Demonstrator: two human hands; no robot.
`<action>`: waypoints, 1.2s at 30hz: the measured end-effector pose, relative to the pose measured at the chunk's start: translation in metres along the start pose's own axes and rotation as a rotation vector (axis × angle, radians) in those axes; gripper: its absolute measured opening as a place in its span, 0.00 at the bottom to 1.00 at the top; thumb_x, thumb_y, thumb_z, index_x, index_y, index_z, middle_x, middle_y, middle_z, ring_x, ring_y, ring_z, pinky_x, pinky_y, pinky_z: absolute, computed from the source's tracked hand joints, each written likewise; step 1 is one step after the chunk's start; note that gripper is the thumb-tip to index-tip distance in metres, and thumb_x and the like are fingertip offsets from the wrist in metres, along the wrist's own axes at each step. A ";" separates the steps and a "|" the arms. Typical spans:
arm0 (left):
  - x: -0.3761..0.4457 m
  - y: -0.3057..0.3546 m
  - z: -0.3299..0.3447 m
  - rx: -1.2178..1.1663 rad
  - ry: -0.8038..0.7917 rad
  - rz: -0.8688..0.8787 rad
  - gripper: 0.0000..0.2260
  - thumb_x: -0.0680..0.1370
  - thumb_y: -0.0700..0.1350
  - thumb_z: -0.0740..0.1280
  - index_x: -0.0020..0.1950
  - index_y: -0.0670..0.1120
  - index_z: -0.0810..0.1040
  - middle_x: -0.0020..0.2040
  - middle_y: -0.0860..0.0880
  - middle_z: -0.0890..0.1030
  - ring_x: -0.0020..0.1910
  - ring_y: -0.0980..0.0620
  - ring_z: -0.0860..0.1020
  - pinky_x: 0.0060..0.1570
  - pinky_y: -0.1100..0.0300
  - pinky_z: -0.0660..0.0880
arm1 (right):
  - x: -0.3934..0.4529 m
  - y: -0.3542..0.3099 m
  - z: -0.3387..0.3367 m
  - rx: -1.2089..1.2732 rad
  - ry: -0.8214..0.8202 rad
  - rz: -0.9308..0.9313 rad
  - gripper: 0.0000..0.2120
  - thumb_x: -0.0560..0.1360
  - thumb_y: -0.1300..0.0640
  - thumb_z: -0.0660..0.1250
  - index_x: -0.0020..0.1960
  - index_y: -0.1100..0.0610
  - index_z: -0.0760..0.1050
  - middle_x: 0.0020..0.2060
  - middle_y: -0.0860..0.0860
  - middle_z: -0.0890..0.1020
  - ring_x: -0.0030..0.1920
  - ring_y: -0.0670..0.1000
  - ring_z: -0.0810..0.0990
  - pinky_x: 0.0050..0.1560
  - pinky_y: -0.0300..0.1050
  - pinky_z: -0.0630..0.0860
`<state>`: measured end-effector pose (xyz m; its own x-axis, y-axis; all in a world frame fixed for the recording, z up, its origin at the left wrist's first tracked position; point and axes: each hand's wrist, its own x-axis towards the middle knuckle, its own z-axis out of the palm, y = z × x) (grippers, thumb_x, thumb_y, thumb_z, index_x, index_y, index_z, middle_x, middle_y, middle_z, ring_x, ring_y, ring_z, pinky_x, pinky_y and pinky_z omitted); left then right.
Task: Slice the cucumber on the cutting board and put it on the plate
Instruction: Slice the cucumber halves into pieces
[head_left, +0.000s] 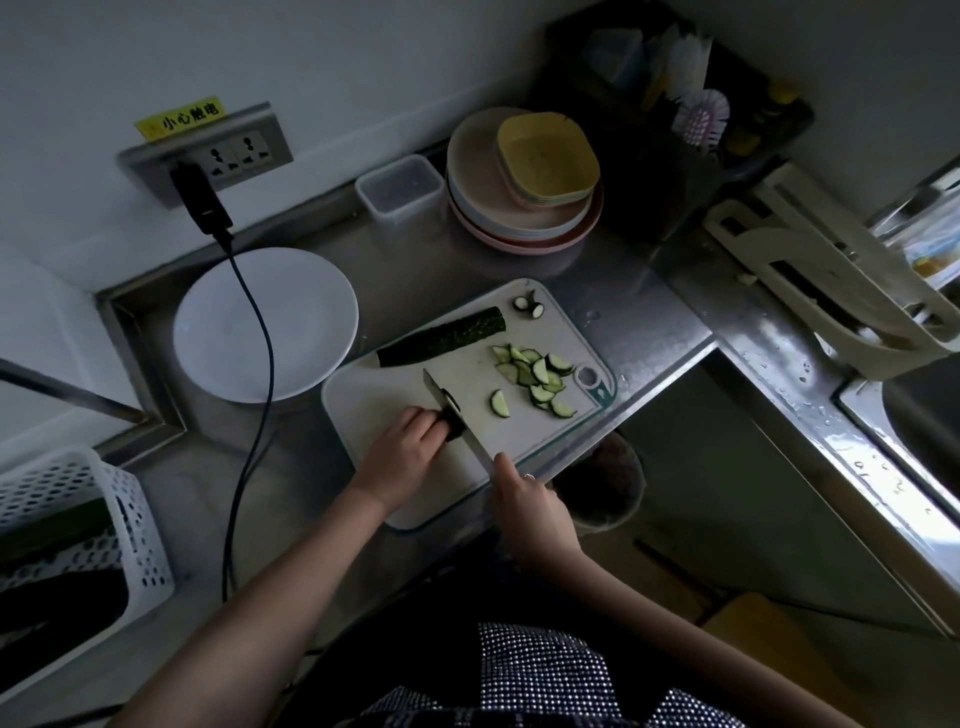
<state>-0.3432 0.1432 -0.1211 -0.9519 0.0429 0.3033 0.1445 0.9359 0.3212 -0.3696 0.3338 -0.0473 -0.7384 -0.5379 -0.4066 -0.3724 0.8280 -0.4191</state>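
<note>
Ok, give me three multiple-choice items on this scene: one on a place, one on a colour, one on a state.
1. Where does the uncut cucumber half lie?
A. on the cutting board
B. on the white plate
C. in the basket

2. What colour is the top dish of the stack by the wall?
A. blue
B. yellow
C. black

3. What state is the white plate in?
A. full of slices
B. broken
C. bare, no cucumber on it

Key: 1 A, it lies along the board's far edge. 2 B, a yellow square dish tops the pink plates. 3 C, the cut slices all sit on the board, while the right hand holds the knife and the left hand holds the piece being cut.
</note>
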 end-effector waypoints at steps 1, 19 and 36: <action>0.000 0.000 0.000 0.003 0.001 0.001 0.10 0.71 0.37 0.64 0.50 0.37 0.80 0.46 0.40 0.78 0.48 0.45 0.71 0.43 0.51 0.78 | 0.000 0.000 0.000 -0.004 0.000 -0.002 0.05 0.79 0.59 0.56 0.51 0.55 0.59 0.40 0.58 0.78 0.41 0.64 0.79 0.35 0.53 0.74; 0.001 0.002 -0.003 -0.026 -0.010 -0.018 0.11 0.71 0.38 0.60 0.49 0.37 0.79 0.46 0.40 0.78 0.48 0.44 0.71 0.41 0.51 0.78 | 0.002 -0.005 -0.001 -0.068 -0.039 0.021 0.07 0.78 0.61 0.55 0.55 0.56 0.60 0.41 0.58 0.77 0.43 0.63 0.79 0.34 0.50 0.69; -0.003 0.003 -0.002 -0.040 0.032 -0.020 0.11 0.75 0.39 0.60 0.49 0.37 0.80 0.45 0.41 0.79 0.47 0.45 0.73 0.47 0.52 0.76 | 0.001 -0.003 -0.006 0.124 0.033 0.103 0.05 0.79 0.56 0.55 0.48 0.53 0.58 0.42 0.60 0.78 0.43 0.64 0.78 0.37 0.52 0.72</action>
<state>-0.3398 0.1454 -0.1196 -0.9458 0.0122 0.3245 0.1365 0.9216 0.3633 -0.3723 0.3320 -0.0417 -0.7880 -0.4440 -0.4266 -0.2227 0.8515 -0.4748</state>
